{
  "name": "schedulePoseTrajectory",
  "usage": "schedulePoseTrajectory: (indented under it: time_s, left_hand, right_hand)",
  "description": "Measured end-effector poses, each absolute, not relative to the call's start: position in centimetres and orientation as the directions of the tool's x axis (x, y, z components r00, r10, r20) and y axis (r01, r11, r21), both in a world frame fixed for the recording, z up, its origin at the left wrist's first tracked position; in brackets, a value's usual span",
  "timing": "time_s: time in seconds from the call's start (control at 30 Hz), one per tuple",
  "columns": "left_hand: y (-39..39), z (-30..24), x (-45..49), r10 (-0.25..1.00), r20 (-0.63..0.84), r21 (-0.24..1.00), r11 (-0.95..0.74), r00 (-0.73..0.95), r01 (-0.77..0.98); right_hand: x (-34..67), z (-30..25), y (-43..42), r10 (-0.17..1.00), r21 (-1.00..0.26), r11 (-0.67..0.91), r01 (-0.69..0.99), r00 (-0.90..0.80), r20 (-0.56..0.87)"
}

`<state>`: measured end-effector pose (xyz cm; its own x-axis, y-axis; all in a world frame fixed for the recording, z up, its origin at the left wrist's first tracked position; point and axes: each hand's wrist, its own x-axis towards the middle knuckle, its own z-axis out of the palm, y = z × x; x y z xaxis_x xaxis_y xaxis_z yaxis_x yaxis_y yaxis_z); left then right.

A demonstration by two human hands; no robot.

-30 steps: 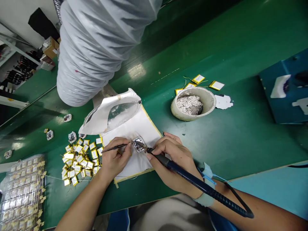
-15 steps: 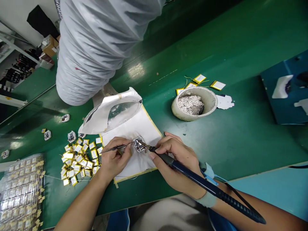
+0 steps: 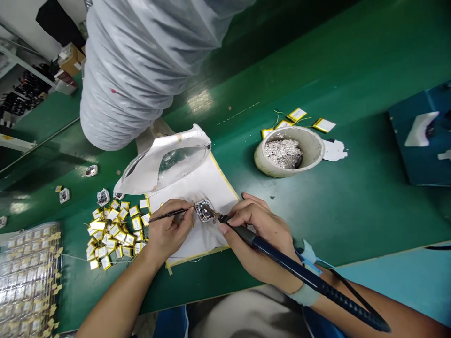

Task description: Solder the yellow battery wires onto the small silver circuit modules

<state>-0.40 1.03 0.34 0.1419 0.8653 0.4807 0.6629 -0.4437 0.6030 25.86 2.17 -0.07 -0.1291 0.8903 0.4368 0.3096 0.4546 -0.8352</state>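
Curved clear shield (image 3: 179, 166) just beyond the soldering iron (image 3: 282, 263)

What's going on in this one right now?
A person sits at a green workbench. Their left hand holds tweezers and their right hand holds a soldering iron, both tips at a small silvery module on a white cloth pad. A heap of small gold-edged pouch cells lies to the left, and a bowl of silvery scraps stands to the right.
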Motion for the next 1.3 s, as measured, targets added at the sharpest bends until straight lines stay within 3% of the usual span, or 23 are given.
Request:
schedulePoseTrajectory:
  time_s: [0.43, 0.67, 0.87, 1.1, 1.2, 1.3]
  left_hand:
    - [1.0, 0.2, -0.4, 0.874, 0.466, 0.604, -0.427, 0.136, 0.673]
    - [1.2, 0.4, -0.2, 0.862, 0.483, 0.577, -0.444, 0.152, 0.685]
    - [0.2, 1.6, -1.6, 0.803, 0.583, 0.553, -0.502, 0.121, 0.665]
    - [-1.3, 0.8, 0.8, 0.868, 0.309, 0.267, -0.471, 0.389, 0.840]
    - [-2.9, 1.5, -0.3, 0.897, 0.271, 0.249, -0.415, 0.348, 0.875]
    - [-4.4, 3.4, -4.3, 0.910, 0.339, 0.308, -0.348, 0.240, 0.886]
  right_hand:
    - [25.9, -0.1, 2.0, 0.887, -0.817, 0.461, 0.346, -0.161, 0.432]
    - [25.8, -0.3, 2.0, 0.910, -0.872, 0.398, 0.284, -0.005, 0.414]
    - [25.1, -0.8, 2.4, 0.868, -0.841, 0.465, 0.278, 0.044, 0.495]
    - [26.1, -0.7, 2.7, 0.820, -0.788, 0.535, 0.303, 0.036, 0.571]
    - [26.8, -1.9, 2.5, 0.852, -0.813, 0.478, 0.332, 0.047, 0.521]
    - [26.9, -3.9, 2.5, 0.906, -0.860, 0.364, 0.358, 0.079, 0.416]
